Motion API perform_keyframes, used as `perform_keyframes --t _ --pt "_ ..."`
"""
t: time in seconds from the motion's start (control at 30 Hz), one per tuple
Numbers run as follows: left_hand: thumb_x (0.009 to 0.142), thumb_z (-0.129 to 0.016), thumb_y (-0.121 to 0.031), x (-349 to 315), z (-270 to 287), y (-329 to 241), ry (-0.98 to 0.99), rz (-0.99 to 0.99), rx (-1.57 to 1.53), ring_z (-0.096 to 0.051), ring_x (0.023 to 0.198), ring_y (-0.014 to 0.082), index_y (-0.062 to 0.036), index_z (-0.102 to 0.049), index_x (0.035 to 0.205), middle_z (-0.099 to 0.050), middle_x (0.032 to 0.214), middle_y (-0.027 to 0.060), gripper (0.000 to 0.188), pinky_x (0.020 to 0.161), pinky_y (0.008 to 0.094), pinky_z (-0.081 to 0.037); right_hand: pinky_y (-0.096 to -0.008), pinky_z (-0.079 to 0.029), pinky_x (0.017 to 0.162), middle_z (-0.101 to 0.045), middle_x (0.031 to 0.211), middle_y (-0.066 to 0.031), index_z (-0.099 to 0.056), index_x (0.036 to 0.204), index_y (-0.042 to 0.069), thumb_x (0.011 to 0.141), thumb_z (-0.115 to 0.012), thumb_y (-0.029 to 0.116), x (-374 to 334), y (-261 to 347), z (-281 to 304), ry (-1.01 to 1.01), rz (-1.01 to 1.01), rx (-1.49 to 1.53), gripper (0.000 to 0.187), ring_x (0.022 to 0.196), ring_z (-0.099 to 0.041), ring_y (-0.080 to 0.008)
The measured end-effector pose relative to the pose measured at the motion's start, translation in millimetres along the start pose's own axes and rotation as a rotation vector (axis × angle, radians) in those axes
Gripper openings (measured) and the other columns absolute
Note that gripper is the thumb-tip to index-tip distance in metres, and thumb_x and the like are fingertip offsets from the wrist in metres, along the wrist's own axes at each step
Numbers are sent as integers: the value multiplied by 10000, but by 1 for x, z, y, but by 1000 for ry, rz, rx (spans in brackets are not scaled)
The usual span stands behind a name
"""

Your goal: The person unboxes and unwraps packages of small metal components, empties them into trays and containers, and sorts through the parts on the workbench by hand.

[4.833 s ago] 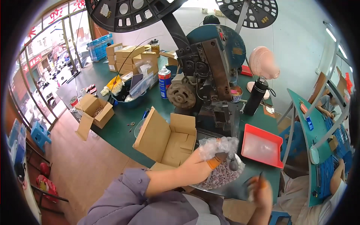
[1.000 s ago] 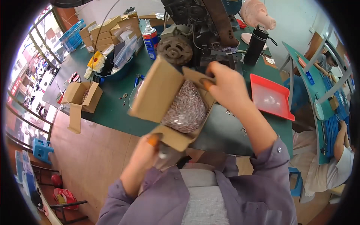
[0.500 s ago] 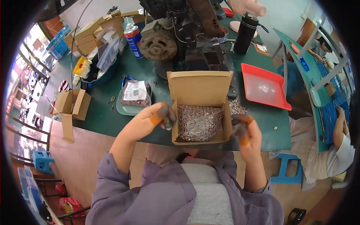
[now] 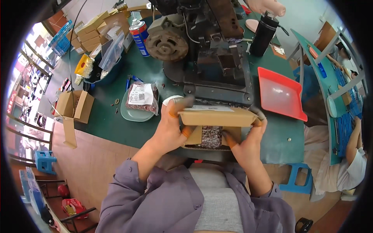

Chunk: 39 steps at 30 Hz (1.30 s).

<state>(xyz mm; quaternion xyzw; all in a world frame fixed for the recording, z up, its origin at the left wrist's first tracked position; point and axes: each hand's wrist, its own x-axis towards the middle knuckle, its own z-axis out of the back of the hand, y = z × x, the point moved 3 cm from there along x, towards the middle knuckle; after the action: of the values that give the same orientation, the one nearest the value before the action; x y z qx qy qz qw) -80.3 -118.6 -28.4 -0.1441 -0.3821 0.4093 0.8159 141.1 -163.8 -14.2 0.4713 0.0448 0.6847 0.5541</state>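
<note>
Brown cardboard box (image 4: 221, 118), its lid partly folded down, sits at the near edge of a wide green table (image 4: 281, 145). Behind the box stands a dark metal machine (image 4: 221, 72). A shallow red plastic tray (image 4: 278, 93) lies to the box's right, apart from it. Both bare hands have orange bands on their digits and are half closed on the lid: the left hand (image 4: 167, 130) bends its fingers over the left end, the right hand (image 4: 250, 145) over the right end, each thumb lower, by the side flaps. Through the gap beneath the lid shows a clear plastic bag of small brownish pieces (image 4: 211, 136), inside the box. Left of the left hand, a grey-green plastic dish (image 4: 134, 113) bears a white-labelled clear bag (image 4: 142, 97). One tiny pale round piece (image 4: 289, 139) lies right of the right hand.
</note>
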Motion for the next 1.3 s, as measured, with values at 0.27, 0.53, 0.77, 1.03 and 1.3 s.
perform_keyframes --t 0.27,0.53,0.77,1.03,1.3 --pt "646 -765 -144 -2 39 -32 190 -108 -179 -508 1104 307 -125 -621 1143 -555 1141 99 517 930 387 -389 -450 -357 1014 -460 1268 -237 -439 1230 -9 702 -686 81 -13 -11 33 340 161 316 590 1201 -456 -362" --pt "690 -754 -138 -28 10 -35 41 -199 85 -554 1019 282 -160 -704 1044 -583 1068 66 358 901 385 -448 -371 -432 899 -646 1055 -65 -708 899 103 624 -765 50 -25 -9 19 151 167 114 285 1091 -562 -293" --pt "696 -758 -147 -33 3 -29 -68 -272 -4 -555 998 267 -174 -706 1057 -593 939 57 366 936 417 -441 -399 -415 948 -651 1053 -92 -697 887 77 664 -747 60 -27 -13 26 244 214 110 229 1096 -560 -319" --pt "749 -650 -80 47 33 -74 104 -188 330 -533 1111 318 -48 -612 1095 -575 1134 134 350 1041 522 -306 -488 -380 972 -619 1103 -151 -653 979 4 750 -678 64 51 52 34 164 160 -25 237 1139 -537 -353" --pt "780 -482 -52 12 -25 -43 260 -33 295 -362 1275 446 102 -495 1128 -405 1341 283 381 1049 607 -242 -564 -220 1096 -428 1325 -286 -452 1170 -117 699 -517 -30 13 21 -37 431 200 -309 484 1305 -311 -466"
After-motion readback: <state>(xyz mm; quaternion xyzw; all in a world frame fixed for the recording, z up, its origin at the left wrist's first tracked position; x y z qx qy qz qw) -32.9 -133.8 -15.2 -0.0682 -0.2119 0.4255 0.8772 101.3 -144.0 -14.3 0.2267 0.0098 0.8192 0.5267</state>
